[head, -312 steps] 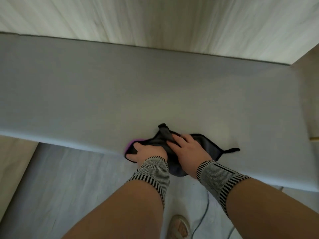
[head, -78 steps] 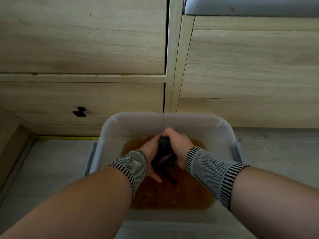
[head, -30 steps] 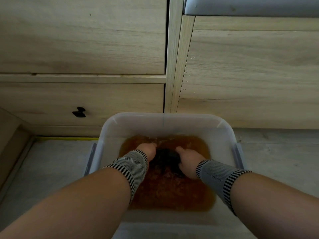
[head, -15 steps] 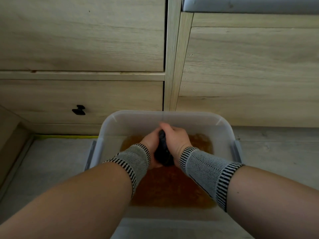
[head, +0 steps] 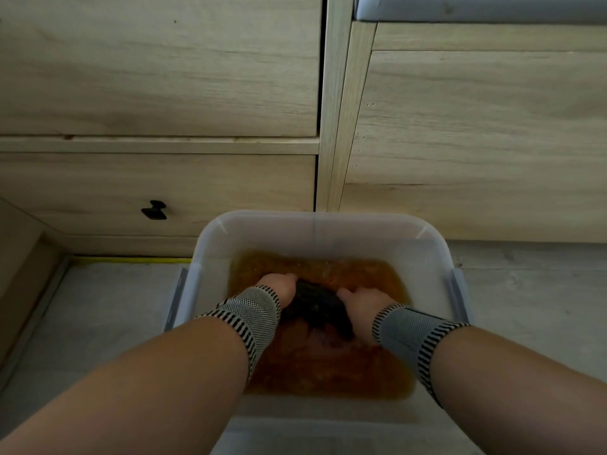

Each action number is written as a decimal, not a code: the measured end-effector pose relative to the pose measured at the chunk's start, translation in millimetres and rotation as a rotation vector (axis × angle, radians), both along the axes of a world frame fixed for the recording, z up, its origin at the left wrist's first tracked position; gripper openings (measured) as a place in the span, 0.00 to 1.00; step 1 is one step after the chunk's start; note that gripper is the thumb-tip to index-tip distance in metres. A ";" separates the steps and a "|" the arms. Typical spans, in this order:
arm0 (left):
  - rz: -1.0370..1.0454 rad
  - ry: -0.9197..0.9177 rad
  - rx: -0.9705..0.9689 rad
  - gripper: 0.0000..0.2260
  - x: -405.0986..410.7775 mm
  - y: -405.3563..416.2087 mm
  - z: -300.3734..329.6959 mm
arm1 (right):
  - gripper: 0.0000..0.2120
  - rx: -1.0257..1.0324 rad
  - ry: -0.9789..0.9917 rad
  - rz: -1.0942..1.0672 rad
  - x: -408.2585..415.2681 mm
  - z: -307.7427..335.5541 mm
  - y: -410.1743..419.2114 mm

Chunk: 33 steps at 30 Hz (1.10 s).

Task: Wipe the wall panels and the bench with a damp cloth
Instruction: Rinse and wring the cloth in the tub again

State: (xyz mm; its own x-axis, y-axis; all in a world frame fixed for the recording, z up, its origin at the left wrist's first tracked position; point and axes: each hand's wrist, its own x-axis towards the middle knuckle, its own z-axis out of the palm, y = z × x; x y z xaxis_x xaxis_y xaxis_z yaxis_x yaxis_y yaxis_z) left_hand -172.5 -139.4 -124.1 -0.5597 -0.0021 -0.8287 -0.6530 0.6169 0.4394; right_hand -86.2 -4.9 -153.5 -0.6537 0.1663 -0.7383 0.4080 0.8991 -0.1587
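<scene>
cloth [head: 317, 307]: dark, bunched, lay in the brown water between both hands, partly under the surface
cloth location: inside the tub, toward its far-middle part, on the floor in front of the wood panels
left hand [head: 279, 289]: down in the water at the cloth's left end, fingers curled onto it, gripping the cloth; fingertips hidden by water and cloth
right hand [head: 358, 307]: at the cloth's right end, fingers wrapped over it, also gripping the cloth; palm side not visible
wrist bands: grey knit with black-white striped edge, one on the left wrist [head: 249, 311], one on the right wrist [head: 410, 336]
water [head: 328, 366]: brown-orange, murky, rippled near the hands
tub [head: 315, 231]: translucent plastic, rectangular, grey clip handles on left and right sides
floor [head: 98, 307]: grey, wood-grain look, tub sat on it
wall panels [head: 164, 77]: light wood, vertical post between left and right sections, just behind the tub
knob [head: 154, 210]: small, black, on the lower left panel
bench [head: 476, 8]: grey padded edge, top right, above the right panel
yellow strip [head: 131, 259]: thin line along the base of the left panel, by the floor
</scene>
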 end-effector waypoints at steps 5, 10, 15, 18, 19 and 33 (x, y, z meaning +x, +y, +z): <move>0.094 -0.309 0.220 0.33 7.8 3.7 0.0 | 0.15 -0.547 0.188 -0.695 -27.1 29.2 -8.2; 0.149 -0.406 0.388 0.33 5.7 4.7 -2.4 | 0.08 -0.907 0.355 -1.141 -30.5 60.1 -35.3; 0.227 -0.385 0.589 0.27 16.1 11.5 -2.5 | 0.14 -0.787 0.531 -1.070 -32.0 58.8 -45.2; 0.123 -0.152 0.349 0.19 14.6 16.1 4.2 | 0.21 -0.508 0.580 -0.762 -29.1 50.1 -37.8; 0.067 -0.057 0.267 0.19 15.4 16.7 7.4 | 0.22 -0.394 0.579 -0.616 -27.2 48.3 -35.7; 0.083 -0.235 0.144 0.30 12.3 7.2 8.5 | 0.16 -0.513 0.130 -0.736 -23.8 32.2 -3.5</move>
